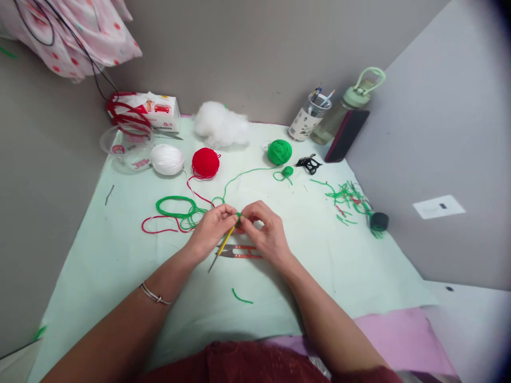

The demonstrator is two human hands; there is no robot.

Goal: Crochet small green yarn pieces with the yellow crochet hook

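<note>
We judge this step as working the green yarn piece (238, 216), pinched narrowly between our left hand (213, 229) and right hand (266, 234) above the surface (351, 271); the hook (225, 241) perhaps sits in the left grip. The next move calls for steady tension.

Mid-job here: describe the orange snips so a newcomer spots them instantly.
On the pale green tablecloth, find the left hand and right hand meeting. Just below them in the picture lie the snips, grey blades pointing left, crossed by a slim yellow tool. Paired orange handles distinguish them from that single yellow shaft.
</note>
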